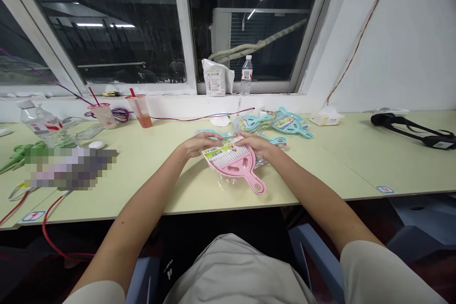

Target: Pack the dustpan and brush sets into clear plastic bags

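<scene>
A pink mini dustpan and brush set (239, 164) in a clear bag is tilted above the table, its handle toward me. My left hand (201, 144) is closed on the upper left corner of its bag, by the printed card. The top right edge is gripped by my right hand (254, 144), with the thumb near the white bristles. Just behind lie several blue packaged sets, among them one blue set (291, 123) at the right and another blue set (249, 123) beside it. One more is partly hidden behind my hands.
Two drink cups, a clear cup (103, 115) and one with orange drink (142, 113), stand at back left near a water bottle (44, 126). Along the sill are a second bottle (246, 76) and a white package (215, 80). A tissue pack (327, 117) and black headgear (413, 130) lie right.
</scene>
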The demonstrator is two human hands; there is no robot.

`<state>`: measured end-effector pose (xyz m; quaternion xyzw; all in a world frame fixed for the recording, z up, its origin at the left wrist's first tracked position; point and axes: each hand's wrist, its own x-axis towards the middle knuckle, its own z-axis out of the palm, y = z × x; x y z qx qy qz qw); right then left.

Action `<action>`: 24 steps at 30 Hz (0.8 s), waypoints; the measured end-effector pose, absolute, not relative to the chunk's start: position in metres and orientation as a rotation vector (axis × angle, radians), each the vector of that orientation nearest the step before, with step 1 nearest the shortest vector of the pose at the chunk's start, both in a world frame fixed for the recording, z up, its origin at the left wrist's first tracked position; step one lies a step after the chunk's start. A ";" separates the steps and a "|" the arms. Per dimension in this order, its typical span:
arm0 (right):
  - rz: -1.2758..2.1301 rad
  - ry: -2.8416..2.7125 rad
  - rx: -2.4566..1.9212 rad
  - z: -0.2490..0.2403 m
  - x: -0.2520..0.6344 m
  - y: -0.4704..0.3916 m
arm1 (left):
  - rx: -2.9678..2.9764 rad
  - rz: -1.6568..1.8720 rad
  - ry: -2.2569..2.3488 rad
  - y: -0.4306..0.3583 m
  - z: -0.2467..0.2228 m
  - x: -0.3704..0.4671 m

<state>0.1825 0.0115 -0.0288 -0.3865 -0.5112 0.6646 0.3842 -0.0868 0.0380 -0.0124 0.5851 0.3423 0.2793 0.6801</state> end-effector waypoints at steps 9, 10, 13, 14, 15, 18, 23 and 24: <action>1.406 -1.107 -1.006 -0.034 0.188 0.017 | 1.227 0.904 0.906 0.042 -0.024 -0.085; 1.398 -1.102 -1.003 -0.034 0.187 0.016 | 1.235 0.929 0.896 0.040 -0.025 -0.082; 1.360 -1.072 -0.974 -0.033 0.187 0.015 | 1.239 1.010 0.873 0.037 -0.028 -0.074; 1.346 -1.065 -0.961 -0.033 0.187 0.015 | 1.232 1.037 0.866 0.037 -0.030 -0.073; 1.335 -1.061 -0.950 -0.032 0.187 0.015 | 1.224 1.060 0.857 0.038 -0.031 -0.072; 1.333 -1.081 -0.934 -0.032 0.189 0.015 | 1.205 1.101 0.829 0.041 -0.034 -0.072; 1.304 -1.096 -0.941 -0.035 0.189 0.015 | 1.190 1.141 0.813 0.045 -0.036 -0.074; 1.286 -1.099 -0.953 -0.036 0.188 0.015 | 1.188 1.152 0.826 0.044 -0.037 -0.073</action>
